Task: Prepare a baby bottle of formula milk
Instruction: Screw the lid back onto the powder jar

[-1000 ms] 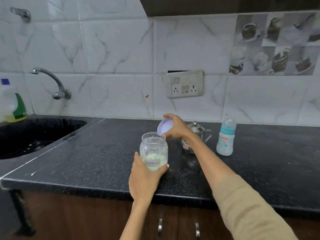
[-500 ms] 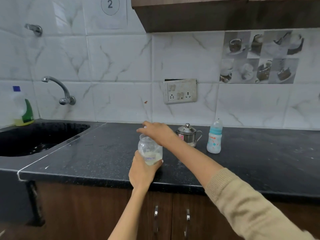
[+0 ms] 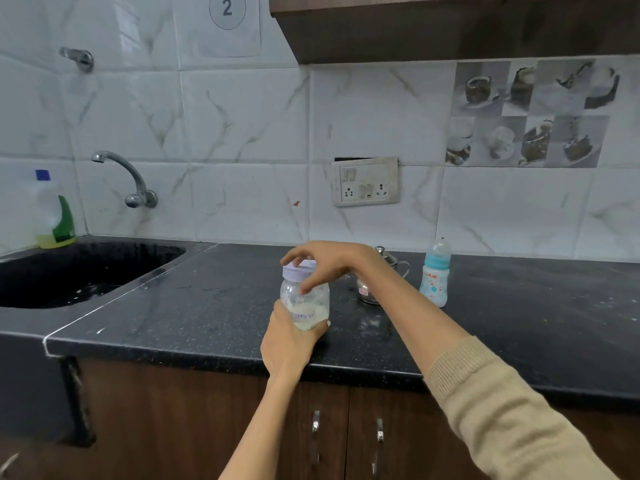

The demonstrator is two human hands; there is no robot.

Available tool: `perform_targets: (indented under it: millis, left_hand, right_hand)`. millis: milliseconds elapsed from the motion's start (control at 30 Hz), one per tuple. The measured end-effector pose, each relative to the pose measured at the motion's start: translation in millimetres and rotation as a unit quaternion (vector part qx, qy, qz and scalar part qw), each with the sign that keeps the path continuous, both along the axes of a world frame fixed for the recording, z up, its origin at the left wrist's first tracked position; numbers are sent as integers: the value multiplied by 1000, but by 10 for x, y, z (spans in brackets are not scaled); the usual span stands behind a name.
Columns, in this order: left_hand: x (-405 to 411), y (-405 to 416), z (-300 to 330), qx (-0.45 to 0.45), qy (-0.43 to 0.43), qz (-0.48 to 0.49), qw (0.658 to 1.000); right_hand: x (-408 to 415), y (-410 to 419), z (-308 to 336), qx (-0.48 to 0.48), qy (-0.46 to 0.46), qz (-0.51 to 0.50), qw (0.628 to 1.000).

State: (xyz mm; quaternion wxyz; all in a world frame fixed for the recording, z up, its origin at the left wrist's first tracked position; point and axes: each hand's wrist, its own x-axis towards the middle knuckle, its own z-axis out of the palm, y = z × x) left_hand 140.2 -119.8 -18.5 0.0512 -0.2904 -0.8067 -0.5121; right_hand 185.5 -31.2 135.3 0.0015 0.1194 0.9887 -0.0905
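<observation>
Formula jar (image 3: pixel 304 303) sits at centre frame on the black tabletop (image 3: pixel 519 323), near its front edge, w/ pale powder in the lower part and a handwritten label facing the camera. Left hand (image 3: pixel 289 344) grips the jar low down, fingers (image 3: pixel 320 326) curled round the base to steady it. Right hand (image 3: pixel 329 263) comes in from the right over the top, fingers curled on the white lid (image 3: pixel 298 271), thumb tip hanging in front of the glass; lid looks seated on the mouth, though can't tell if it's fully tight. Step in hand, as I read it: closing the jar, i.e. powder stage wrapping up. Baby bottle (image 3: pixel 435 275) stands upright to the right of centre, well apart from the jar, teal collar and teat on, w/ whitish contents but level unclear. Small steel pot (image 3: pixel 381 278) w/ lid sits between jar and bottle, mostly hidden behind the right forearm. Sink (image 3: pixel 69 275) at left of frame, tap (image 3: pixel 128 178) above it, green dish-soap bottle (image 3: pixel 55 213) at far left, switchboard (image 3: pixel 365 181) on the tiles at centre. Next move prob. calls for a last twist of the lid while the left hand holds firm, then letting go and reaching right for the bottle, w/ care not to clip the pot on the way. Whether the bottle needs shaking or more water can't be judged from here.
</observation>
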Motion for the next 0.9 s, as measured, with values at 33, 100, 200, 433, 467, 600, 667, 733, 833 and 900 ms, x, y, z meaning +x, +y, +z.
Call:
perform_targets:
  millis: [33,100,200,433,467,600,667,733,833,900]
  left_hand:
    - [-8,3,-9,-1,1,1,1000]
    - [-16,14,-20,-1,3,3,1000]
    - [-36,29,-37,-3,9,8,1000]
    - [-62,40,-47,5,16,1,1000]
    - [-61,41,-46,3,16,1,1000]
    - [-58,50,-47,2,13,5,1000]
    - [-49,61,-40,1,15,13,1000]
    - [-42,72,-33,0,20,21,1000]
    - [-26,79,-30,-1,15,24,1000]
    - [-26,74,-29,-3,12,23,1000]
  right_hand:
    - [-22,24,36,-15,7,6,1000]
    - [-94,74,87,-15,0,-9,1000]
    - [-229,148,97,-18,-50,-69,996]
    - [-370,216,150,-79,-96,-57,991]
    - [-382,222,150,-87,-100,-55,990]
    - [-348,232,144,-75,-71,-62,993]
    - [-321,173,115,-33,-36,-100,994]
    - [-359,97,29,85,-6,-155,984]
    - [-409,54,-42,213,0,-211,954]
    - [-358,84,50,193,-14,-233,953]
